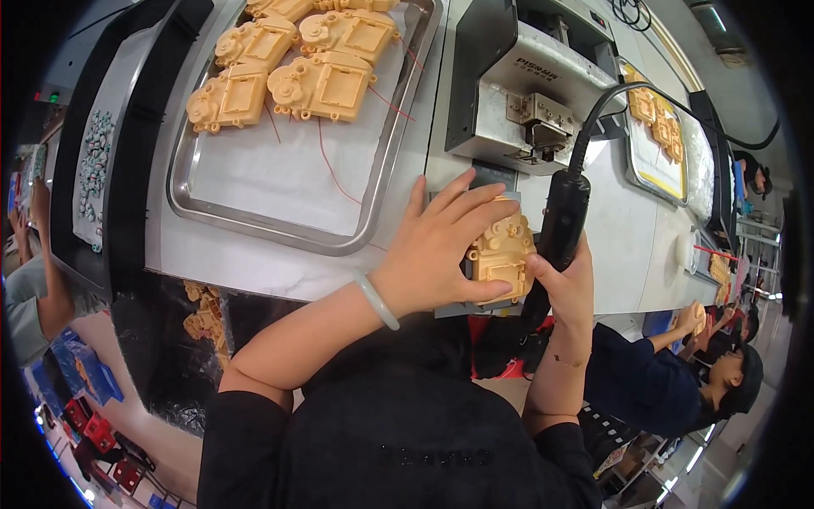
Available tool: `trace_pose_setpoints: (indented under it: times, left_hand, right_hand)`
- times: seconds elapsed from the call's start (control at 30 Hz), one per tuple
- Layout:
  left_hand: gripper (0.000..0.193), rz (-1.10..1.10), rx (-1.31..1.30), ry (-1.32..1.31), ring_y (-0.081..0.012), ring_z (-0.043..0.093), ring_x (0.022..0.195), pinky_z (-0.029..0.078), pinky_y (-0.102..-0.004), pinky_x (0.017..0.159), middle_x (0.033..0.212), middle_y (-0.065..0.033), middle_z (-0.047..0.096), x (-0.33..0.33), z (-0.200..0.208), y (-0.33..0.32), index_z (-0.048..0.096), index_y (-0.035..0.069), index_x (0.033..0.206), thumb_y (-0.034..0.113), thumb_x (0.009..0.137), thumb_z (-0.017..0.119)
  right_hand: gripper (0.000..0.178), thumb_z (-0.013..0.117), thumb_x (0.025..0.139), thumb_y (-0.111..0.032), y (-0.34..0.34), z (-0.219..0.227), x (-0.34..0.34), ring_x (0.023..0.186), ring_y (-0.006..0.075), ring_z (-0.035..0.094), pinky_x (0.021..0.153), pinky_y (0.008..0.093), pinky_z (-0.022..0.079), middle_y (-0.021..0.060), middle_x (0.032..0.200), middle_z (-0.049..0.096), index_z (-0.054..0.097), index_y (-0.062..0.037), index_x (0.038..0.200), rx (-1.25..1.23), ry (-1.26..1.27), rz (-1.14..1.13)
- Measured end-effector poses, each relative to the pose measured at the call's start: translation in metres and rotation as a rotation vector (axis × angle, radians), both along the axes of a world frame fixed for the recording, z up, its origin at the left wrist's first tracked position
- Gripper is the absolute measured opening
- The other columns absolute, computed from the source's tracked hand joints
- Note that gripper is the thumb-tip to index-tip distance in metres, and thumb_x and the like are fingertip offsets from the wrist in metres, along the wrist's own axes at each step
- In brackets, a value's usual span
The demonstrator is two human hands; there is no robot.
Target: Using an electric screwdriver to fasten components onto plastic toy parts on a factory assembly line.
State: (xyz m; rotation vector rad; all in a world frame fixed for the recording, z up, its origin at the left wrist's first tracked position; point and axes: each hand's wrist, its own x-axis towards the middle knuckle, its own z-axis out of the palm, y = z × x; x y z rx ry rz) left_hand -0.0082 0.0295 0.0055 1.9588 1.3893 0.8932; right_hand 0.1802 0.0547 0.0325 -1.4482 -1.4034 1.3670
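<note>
A pale orange plastic housing (500, 254) with round bosses and a rectangular recess lies on a grey fixture (532, 202) at the table's near edge. My left hand (437, 242) grips it from the left, fingers across its far end and thumb over its near end. In my right hand (570, 284) is a black corded electric screwdriver (566, 212), held at a slant on the housing's right. That thumb touches the housing's right edge. The screwdriver's tip is hidden. Beyond my hands, a metal tray (280, 242) holds several similar housings (322, 85), some with thin red wires.
A metal machine (534, 93) stands just beyond the fixture, and the black cable (606, 97) arches past its right side. On the left, a black-edged bin (93, 233) contains small green-and-white parts. Another tray of housings (657, 119) sits far right. Co-workers (670, 373) are on both sides.
</note>
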Motion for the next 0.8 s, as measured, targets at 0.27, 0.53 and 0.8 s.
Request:
trace_pose_setpoints:
  times: [0.27,0.53,0.8]
  left_hand:
    - [0.077,-0.014,-0.020,-0.105,-0.0313,0.031,0.125,0.013,-0.0579,0.100,0.128,-0.0103,0.040,0.002,-0.008,0.000,0.041,0.016,0.124,0.044,0.059,0.070]
    - [0.077,-0.035,-0.050,-0.104,-0.0313,0.035,0.120,0.019,-0.0583,0.097,0.121,-0.0105,0.041,0.001,-0.008,0.001,0.040,0.017,0.124,0.042,0.057,0.071]
    - [0.078,-0.044,-0.041,-0.104,-0.0302,0.034,0.122,0.015,-0.0569,0.100,0.125,-0.0113,0.041,0.000,-0.006,0.003,0.042,0.014,0.123,0.043,0.057,0.071]
  right_hand:
    - [0.070,0.066,0.077,-0.025,0.017,0.057,0.015,0.055,0.0113,0.048,0.051,0.0232,0.041,0.0045,0.069,0.050,0.026,-0.0033,0.130,0.383,0.202,-0.085]
    - [0.085,0.038,0.072,-0.073,0.088,0.083,-0.054,0.054,0.0161,0.049,0.055,0.0308,0.042,0.0085,0.067,0.052,0.025,-0.0135,0.131,0.954,0.413,-0.112]
    - [0.091,0.038,0.071,-0.074,0.099,0.080,-0.071,0.052,0.0151,0.048,0.051,0.0283,0.042,0.0079,0.067,0.051,0.021,-0.0076,0.131,0.894,0.233,0.031]
